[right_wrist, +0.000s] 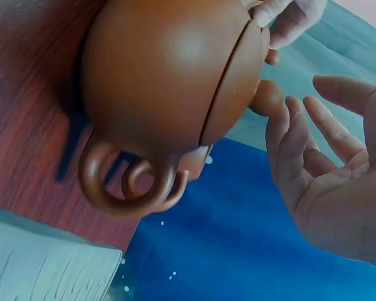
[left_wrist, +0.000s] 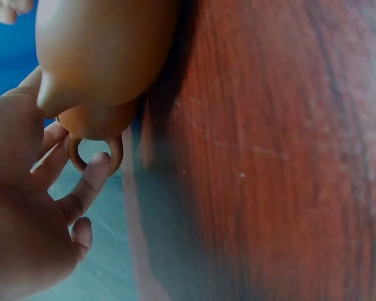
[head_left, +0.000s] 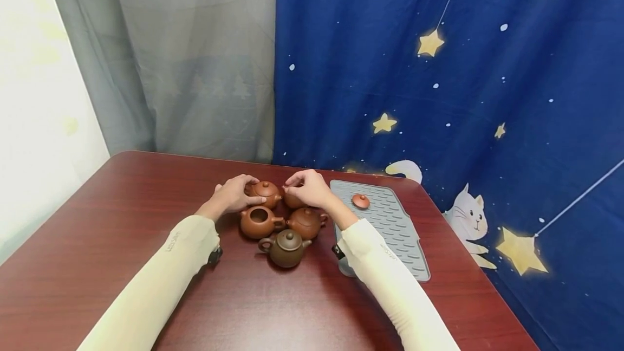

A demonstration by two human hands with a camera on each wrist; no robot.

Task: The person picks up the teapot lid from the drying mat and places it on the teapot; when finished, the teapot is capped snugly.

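In the head view, my left hand grips the handle side of a reddish-brown lidded teapot, its thumb along the body. A fingertip meets the ring handle in the left wrist view. My right hand hovers over another reddish-brown teapot, which it partly hides. Its fingers are loosely bent, with a gap between thumb and index finger in the right wrist view. Closer to the person stand a lidless teapot, a lidded brown teapot and a dark olive teapot.
A grey ridged mat lies to the right, partly under the right forearm. On it rests a loose reddish-brown teapot lid. The dark red wooden table ends at grey and blue curtains behind.
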